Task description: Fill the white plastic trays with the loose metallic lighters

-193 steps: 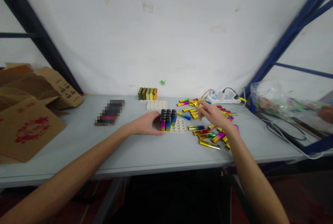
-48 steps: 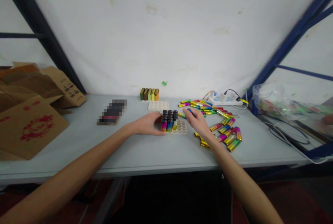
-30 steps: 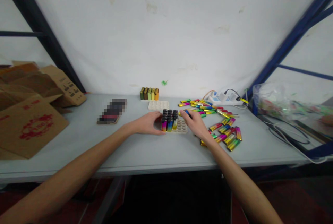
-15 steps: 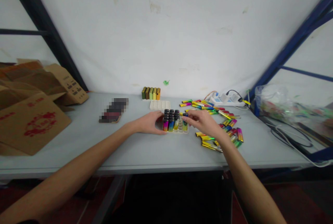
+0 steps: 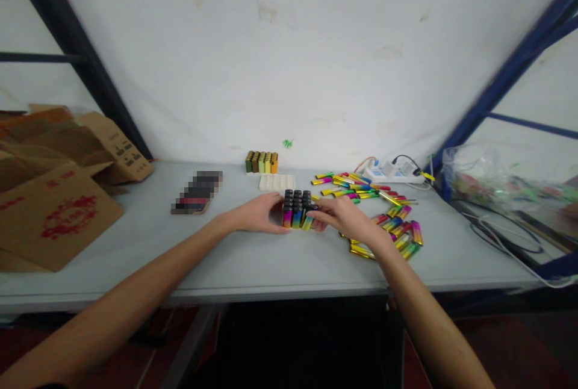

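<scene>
Left hand (image 5: 259, 213): curved like a C round the left end of a group of upright lighters (image 5: 289, 211), my thumb low at the near corner, my fingertips towards the far side; how firmly I press, I cannot tell.
Right hand (image 5: 345, 217): grasping a tilted lighter (image 5: 307, 222), my thumb and fingers pinching it near its black top, its yellow-green body leaning at the near right corner of the group.
Upright lighters: packed close together between my two hands, around the middle of the worktop (image 5: 217, 256), black tops up, front bodies pink and blue fading to yellow; their bases are largely hidden from me.
Loose lighters (image 5: 416, 232): lying scattered to the right of the group, shiny gold, red, green, blue and pink, some just beyond my right wrist, others farther back.
White tray (image 5: 277, 182): flat behind the upright lighters, with rows of round pockets, apart from both my hands.
Back block (image 5: 262, 162): more lighters standing near the wall (image 5: 289, 64), in columns of green, brown, pale green, yellow and orange.
Power strip (image 5: 397, 172): white, with plugs and cables, behind the loose lighters.
Dark flat object (image 5: 197, 193): pixelated, beyond my left forearm.
Cardboard boxes (image 5: 81, 214): brown with red print, at the worktop's left end.
</scene>
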`<state>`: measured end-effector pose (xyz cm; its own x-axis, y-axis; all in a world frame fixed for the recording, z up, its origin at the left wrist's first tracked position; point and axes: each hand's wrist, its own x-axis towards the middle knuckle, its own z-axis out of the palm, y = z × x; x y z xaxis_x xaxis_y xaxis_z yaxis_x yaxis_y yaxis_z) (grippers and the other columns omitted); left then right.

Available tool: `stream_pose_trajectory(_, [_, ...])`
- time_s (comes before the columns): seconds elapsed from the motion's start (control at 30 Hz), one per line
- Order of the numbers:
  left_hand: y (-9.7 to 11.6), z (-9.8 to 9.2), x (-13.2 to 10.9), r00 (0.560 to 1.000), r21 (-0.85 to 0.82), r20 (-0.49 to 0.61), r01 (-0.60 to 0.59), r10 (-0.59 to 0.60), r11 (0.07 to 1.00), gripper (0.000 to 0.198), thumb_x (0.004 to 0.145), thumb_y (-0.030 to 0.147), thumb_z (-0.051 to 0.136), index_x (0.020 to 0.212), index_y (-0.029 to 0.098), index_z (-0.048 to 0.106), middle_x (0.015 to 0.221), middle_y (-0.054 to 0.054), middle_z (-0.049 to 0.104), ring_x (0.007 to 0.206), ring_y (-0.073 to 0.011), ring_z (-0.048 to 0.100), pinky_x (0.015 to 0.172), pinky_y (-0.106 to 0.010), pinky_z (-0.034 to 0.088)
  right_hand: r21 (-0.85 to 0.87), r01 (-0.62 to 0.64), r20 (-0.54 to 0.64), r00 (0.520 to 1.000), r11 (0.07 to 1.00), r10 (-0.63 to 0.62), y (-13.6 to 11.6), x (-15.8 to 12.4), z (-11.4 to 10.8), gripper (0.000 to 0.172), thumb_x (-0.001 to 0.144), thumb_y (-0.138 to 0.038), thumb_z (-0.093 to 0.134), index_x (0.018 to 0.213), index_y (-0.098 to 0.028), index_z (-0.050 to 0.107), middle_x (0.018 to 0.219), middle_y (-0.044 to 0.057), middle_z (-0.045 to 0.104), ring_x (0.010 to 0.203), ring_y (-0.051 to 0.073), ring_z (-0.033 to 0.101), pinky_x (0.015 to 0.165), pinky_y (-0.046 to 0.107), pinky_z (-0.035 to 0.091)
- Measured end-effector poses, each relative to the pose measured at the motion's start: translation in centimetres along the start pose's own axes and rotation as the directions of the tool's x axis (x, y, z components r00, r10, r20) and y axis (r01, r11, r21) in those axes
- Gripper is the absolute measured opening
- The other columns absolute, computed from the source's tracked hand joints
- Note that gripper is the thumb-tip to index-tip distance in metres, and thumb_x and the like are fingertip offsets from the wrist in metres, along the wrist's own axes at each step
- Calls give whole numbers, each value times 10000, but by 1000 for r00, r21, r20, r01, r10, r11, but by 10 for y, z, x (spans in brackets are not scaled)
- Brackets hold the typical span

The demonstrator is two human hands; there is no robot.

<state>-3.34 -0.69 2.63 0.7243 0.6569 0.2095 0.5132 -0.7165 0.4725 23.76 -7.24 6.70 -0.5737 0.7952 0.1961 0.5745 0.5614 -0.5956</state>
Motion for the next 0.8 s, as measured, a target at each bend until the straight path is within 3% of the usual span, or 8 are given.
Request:
stream_pose_trajectory(0.33, [0,0,0,1000,27,6,4,-4,1000,568,725,563,803,1110,175,648,1106,-93,720,985,-297,682,904,-387,536,-155,9,-37,999,988,-15,4,3,9,373,1023,-463,600,770,-195,660,647,25,670,552,158,554,595,278,371])
stream_pose_trajectory(0.47, [0,-1,1,1000,39,12,3,-4,999,593,727,581,801,1120,166,644,1118,-105,709,1012,-309,673,934,-401,530,-132,-38,19,999,990,41,8,2,5,277,954,-437,709,832,-188,718,726,49,719,612,180,614,599,281,404])
stream_pose_trajectory(0.57, [0,-1,0,1000,41,17,7,-8,999,605,729,595,795,1118,158,640,1120,-112,700,1010,-308,664,931,-403,529,-83,-75,79,994,994,82,17,-8,-12,228,960,-418,687,937,-199,746,776,48,746,662,197,664,616,286,456])
stream_pose_trajectory(0.7, [1,-2,0,999,67,25,26,-28,997,581,725,617,783,1055,159,646,1078,-108,693,961,-303,658,884,-398,530,-182,-204,18,977,962,211,43,-31,-48,191,937,-373,670,976,-213,766,901,74,782,782,233,713,697,324,512])
stream_pose_trajectory(0.8, [2,-3,1,999,69,18,30,-31,997,590,715,638,776,1035,159,648,1055,-101,689,947,-303,660,868,-391,526,-276,-355,-20,931,893,364,66,-47,-72,206,875,-363,696,973,-204,782,919,89,789,819,258,726,730,344,529])
